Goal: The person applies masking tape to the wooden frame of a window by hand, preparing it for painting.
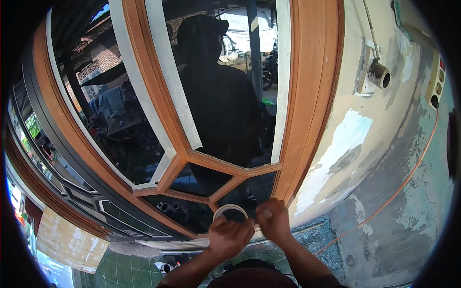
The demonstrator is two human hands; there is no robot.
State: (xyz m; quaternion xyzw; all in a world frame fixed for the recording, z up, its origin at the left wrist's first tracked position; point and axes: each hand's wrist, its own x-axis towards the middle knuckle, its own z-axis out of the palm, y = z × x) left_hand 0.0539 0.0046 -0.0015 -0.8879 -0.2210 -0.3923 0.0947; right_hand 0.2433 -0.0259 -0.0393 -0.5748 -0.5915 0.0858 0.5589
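In the head view, the left hand [229, 237] is closed around a roll of masking tape [230, 210], holding it upright against the bottom of the wooden window frame [307, 96], just below the small lower glass panes [201, 180]. The right hand [272, 220] is just beside the roll, fingers curled shut at the frame's lower corner; what they pinch is too small to tell. Pale tape strips [168, 72] line the glass along the wood. To the right are a patchy painted wall [350, 139] and an orange cable [408, 175], with green floor tiles [129, 269] below.
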